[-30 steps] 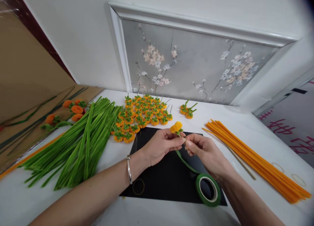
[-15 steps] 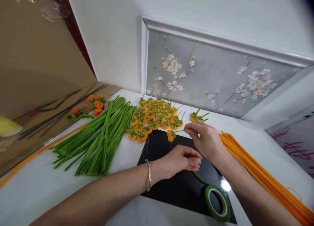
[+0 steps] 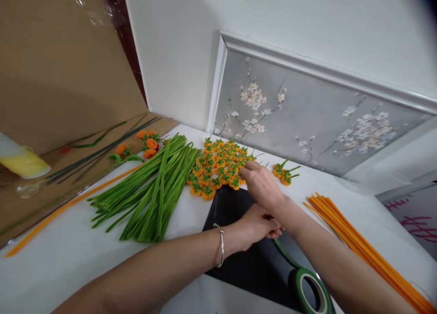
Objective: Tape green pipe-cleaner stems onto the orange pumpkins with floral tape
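My right hand (image 3: 262,183) reaches over my left wrist to the near right edge of a cluster of small orange fuzzy flowers (image 3: 208,168) with green backs and thin stems. Its fingers are closed, and their tips are hidden behind the hand, so what they hold does not show. Below it, my left hand (image 3: 254,226), with a silver bangle (image 3: 221,245) on the wrist, is curled shut above a black mat (image 3: 249,268). From its fingers a green tape strip (image 3: 285,254) runs down to a roll of green floral tape (image 3: 300,284) on the mat's right side.
Green pipe cleaners (image 3: 153,186) are heaped left of the flowers; orange pipe cleaners (image 3: 358,236) lie at right. Two separate orange flowers (image 3: 285,175) sit near the wall. Finished orange blooms (image 3: 150,143) and a yellow-filled cup (image 3: 27,161) are on the cardboard (image 3: 85,145).
My right hand has moved left to the cluster; the orange flower that hung from its fingertips no longer shows apart. My left hand stays low with the tape. The view has shifted slightly.
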Motion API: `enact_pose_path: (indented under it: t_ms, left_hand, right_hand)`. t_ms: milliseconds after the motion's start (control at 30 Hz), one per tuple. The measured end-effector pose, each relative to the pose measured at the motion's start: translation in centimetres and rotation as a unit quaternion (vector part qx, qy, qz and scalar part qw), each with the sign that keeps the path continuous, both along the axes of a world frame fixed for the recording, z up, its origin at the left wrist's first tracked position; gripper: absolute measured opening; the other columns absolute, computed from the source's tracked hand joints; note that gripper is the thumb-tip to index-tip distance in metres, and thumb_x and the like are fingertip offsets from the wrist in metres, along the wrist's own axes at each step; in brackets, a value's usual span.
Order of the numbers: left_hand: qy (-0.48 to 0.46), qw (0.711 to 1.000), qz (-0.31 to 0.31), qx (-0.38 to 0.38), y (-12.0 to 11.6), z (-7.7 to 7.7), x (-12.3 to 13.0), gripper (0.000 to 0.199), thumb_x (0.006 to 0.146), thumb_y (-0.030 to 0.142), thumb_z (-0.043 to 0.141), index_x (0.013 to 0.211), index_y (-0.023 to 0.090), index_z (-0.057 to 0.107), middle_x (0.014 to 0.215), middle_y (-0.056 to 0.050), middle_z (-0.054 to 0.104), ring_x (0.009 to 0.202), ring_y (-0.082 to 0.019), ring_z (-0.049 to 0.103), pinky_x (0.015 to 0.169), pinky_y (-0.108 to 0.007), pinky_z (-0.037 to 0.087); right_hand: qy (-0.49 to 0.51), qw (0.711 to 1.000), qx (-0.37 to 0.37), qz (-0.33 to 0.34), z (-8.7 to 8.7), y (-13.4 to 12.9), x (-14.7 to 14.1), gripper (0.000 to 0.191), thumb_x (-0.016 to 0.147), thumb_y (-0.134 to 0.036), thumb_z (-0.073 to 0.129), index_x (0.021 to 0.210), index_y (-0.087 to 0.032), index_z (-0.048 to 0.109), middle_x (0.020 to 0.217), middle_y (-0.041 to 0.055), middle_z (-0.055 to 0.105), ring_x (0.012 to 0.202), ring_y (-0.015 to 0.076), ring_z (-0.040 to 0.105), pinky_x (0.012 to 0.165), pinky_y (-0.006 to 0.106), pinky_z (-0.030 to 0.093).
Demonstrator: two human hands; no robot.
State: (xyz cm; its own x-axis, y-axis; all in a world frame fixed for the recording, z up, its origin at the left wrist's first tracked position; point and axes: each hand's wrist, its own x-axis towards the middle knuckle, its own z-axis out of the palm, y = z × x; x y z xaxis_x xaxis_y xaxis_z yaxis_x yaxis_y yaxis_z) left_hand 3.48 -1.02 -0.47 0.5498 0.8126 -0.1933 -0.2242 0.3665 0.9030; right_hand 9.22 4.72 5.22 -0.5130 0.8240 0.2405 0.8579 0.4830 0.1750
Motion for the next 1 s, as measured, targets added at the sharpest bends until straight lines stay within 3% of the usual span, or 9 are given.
enact_pose_path:
  t_ms: [133, 267, 433, 533, 567, 667, 767, 867, 1000]
  left_hand:
    - [-0.003, 1.000, 0.007, -0.005, 0.0, 0.3, -0.2, 0.010, 0.066, 0.014, 0.067, 0.074, 0.010, 0.062, 0.053, 0.003, 0.051, 0.050, -0.007, 0.046, 0.049, -0.021, 0.036]
    - [0.011, 1.000, 0.012, -0.011, 0.2, -0.3, 0.0, 0.011, 0.066, 0.017, 0.068, 0.065, 0.010, 0.060, 0.053, 0.001, 0.053, 0.051, -0.008, 0.048, 0.052, -0.023, 0.039]
    - [0.024, 0.996, 0.087, 0.004, 0.8, -0.8, 0.0, 0.016, 0.070, 0.024, 0.068, 0.070, 0.013, 0.055, 0.062, 0.002, 0.053, 0.056, -0.008, 0.050, 0.057, -0.023, 0.041]
    - [-0.011, 0.994, 0.112, 0.005, 1.4, 0.4, -0.7, 0.021, 0.072, 0.024, 0.068, 0.077, 0.017, 0.049, 0.076, 0.002, 0.052, 0.064, -0.007, 0.055, 0.067, -0.024, 0.046]
    - [-0.061, 0.993, 0.105, -0.003, 1.6, 1.0, -1.0, 0.024, 0.070, 0.021, 0.071, 0.081, 0.018, 0.050, 0.083, 0.001, 0.053, 0.070, -0.008, 0.057, 0.072, -0.026, 0.048]
    - [-0.150, 0.987, 0.039, 0.040, 2.3, 3.1, -2.0, 0.043, 0.068, 0.015, 0.073, 0.102, 0.025, 0.050, 0.105, -0.002, 0.056, 0.083, -0.012, 0.062, 0.078, -0.029, 0.050]
    - [-0.162, 0.982, -0.010, 0.096, 2.8, 4.7, -2.4, 0.054, 0.074, 0.015, 0.070, 0.120, 0.031, 0.046, 0.098, 0.000, 0.059, 0.084, -0.013, 0.062, 0.082, -0.031, 0.051]
    - [-0.121, 0.982, 0.002, 0.144, 2.9, 5.1, -2.2, 0.037, 0.074, 0.016, 0.070, 0.109, 0.024, 0.059, 0.092, 0.000, 0.061, 0.079, -0.010, 0.061, 0.080, -0.027, 0.052]
    - [-0.066, 0.980, 0.043, 0.184, 2.8, 4.8, -1.7, 0.033, 0.070, 0.015, 0.073, 0.101, 0.022, 0.065, 0.087, 0.001, 0.065, 0.077, -0.009, 0.060, 0.076, -0.024, 0.052]
  right_hand:
    - [-0.008, 1.000, -0.009, -0.003, -0.2, 0.0, -0.2, 0.021, 0.085, -0.006, 0.049, 0.081, -0.019, 0.065, 0.084, 0.0076, 0.061, 0.078, 0.0190, 0.056, 0.060, 0.028, 0.034]
    - [0.004, 1.000, -0.007, -0.012, -0.2, 0.2, 0.2, 0.020, 0.087, -0.010, 0.049, 0.081, -0.019, 0.065, 0.084, 0.0071, 0.061, 0.077, 0.0184, 0.057, 0.058, 0.027, 0.035]
    - [0.076, 0.995, 0.031, -0.050, 1.3, -0.1, 2.7, 0.023, 0.093, -0.022, 0.043, 0.092, -0.019, 0.065, 0.092, 0.0092, 0.062, 0.085, 0.0201, 0.057, 0.063, 0.027, 0.038]
    - [0.274, 0.961, 0.016, -0.028, 2.1, -0.9, 5.7, 0.020, 0.089, -0.025, 0.048, 0.084, -0.018, 0.066, 0.085, 0.0060, 0.063, 0.078, 0.0175, 0.057, 0.068, 0.027, 0.041]
    - [0.335, 0.942, -0.012, -0.026, 2.2, -1.3, 6.8, 0.018, 0.088, -0.028, 0.050, 0.082, -0.018, 0.065, 0.082, 0.0047, 0.063, 0.075, 0.0168, 0.056, 0.067, 0.027, 0.041]
    - [0.491, 0.865, -0.091, -0.045, 1.7, -2.7, 9.5, 0.022, 0.085, -0.037, 0.054, 0.082, -0.017, 0.064, 0.072, 0.0010, 0.059, 0.066, 0.0142, 0.051, 0.061, 0.026, 0.039]
    - [0.565, 0.813, -0.124, -0.064, 0.8, -3.8, 10.7, 0.024, 0.082, -0.039, 0.058, 0.081, -0.016, 0.063, 0.069, -0.0008, 0.057, 0.064, 0.0125, 0.048, 0.061, 0.025, 0.039]
    - [0.587, 0.797, -0.121, -0.076, 0.1, -4.3, 10.9, 0.023, 0.081, -0.039, 0.059, 0.083, -0.016, 0.064, 0.076, 0.0014, 0.061, 0.069, 0.0140, 0.052, 0.067, 0.027, 0.041]
    - [0.581, 0.808, -0.034, -0.088, 0.2, -5.2, 10.5, 0.025, 0.084, -0.037, 0.056, 0.099, -0.019, 0.063, 0.099, 0.0063, 0.064, 0.090, 0.0183, 0.057, 0.077, 0.030, 0.043]
